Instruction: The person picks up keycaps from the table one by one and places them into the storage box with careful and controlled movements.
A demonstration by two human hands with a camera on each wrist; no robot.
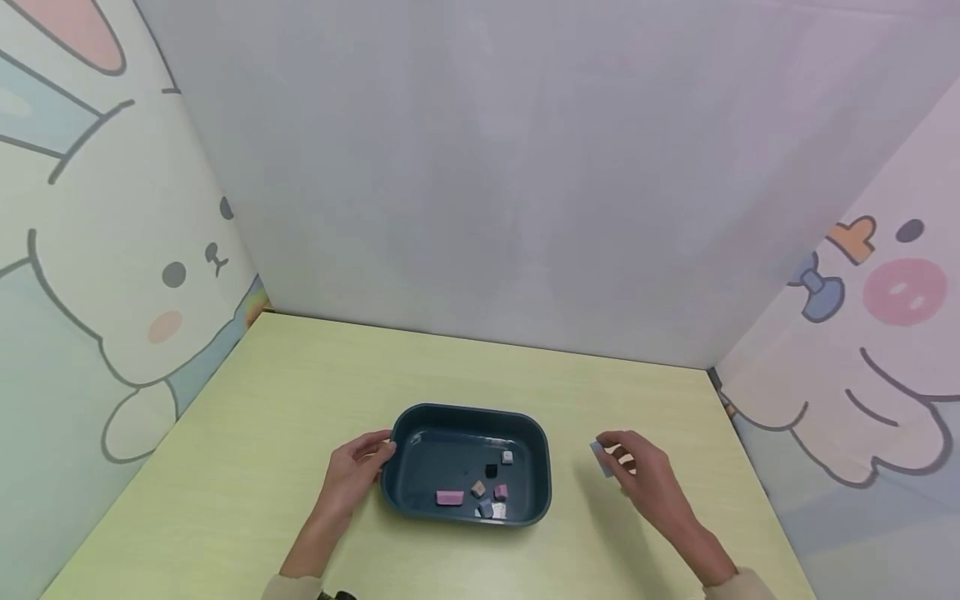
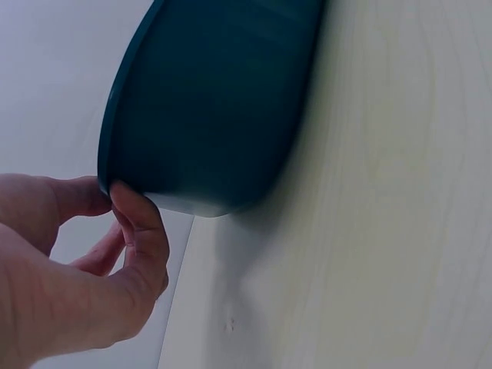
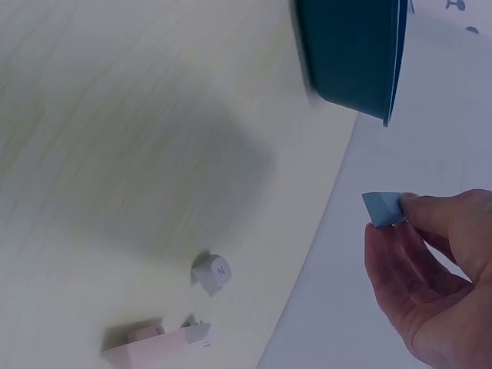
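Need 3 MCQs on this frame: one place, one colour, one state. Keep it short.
1. Where does the left hand rest?
A. on the tray's left rim
B. inside the tray
C. flat on the wall

2. What colour is the tray?
A. red
B. dark teal
C. white

3. What is the state of the right hand?
A. open and flat on the table
B. pinching a small blue keycap
C. gripping the tray

Key: 1 A, the head view shows its fingers at the left rim. 2 B, it shows dark teal in all views. 3 B, the right wrist view shows the blue keycap between the fingertips, off the table.
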